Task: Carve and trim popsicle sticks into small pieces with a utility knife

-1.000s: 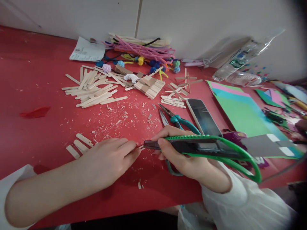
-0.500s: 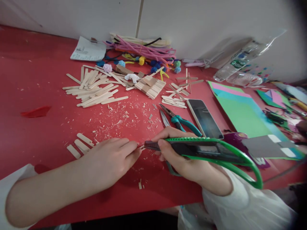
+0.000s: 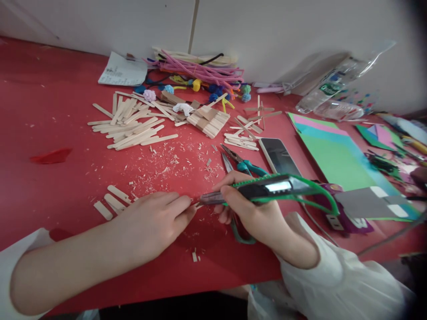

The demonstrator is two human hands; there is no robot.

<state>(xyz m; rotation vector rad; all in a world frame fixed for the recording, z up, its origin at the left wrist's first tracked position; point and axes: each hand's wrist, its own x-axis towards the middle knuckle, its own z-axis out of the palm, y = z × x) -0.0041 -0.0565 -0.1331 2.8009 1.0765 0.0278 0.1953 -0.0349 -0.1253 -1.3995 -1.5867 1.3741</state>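
Observation:
My right hand [image 3: 248, 209] is closed around a green and black utility knife [image 3: 276, 189], its blade tip pointing left at a small wooden stick piece [image 3: 196, 205]. My left hand [image 3: 151, 222] lies palm down on the red table [image 3: 50, 186], fingertips pinching that piece where the blade meets it. Most of the piece is hidden under my fingers. Short cut stick pieces [image 3: 111, 202] lie just left of my left hand. Wood shavings [image 3: 170, 164] are scattered beyond both hands.
Loose craft sticks [image 3: 130, 124] and a glued stick panel [image 3: 208, 120] lie further back, with pink pipe cleaners [image 3: 200, 69] and pompoms by the wall. Teal pliers [image 3: 245, 164], scissors, a phone [image 3: 278, 155], coloured paper [image 3: 330, 151] and a plastic bottle [image 3: 333, 89] sit on the right.
The knife's rear end has tipped down and swung closer to the table, so it looks shorter. The blade tip stays at the stick piece. My left hand has not moved.

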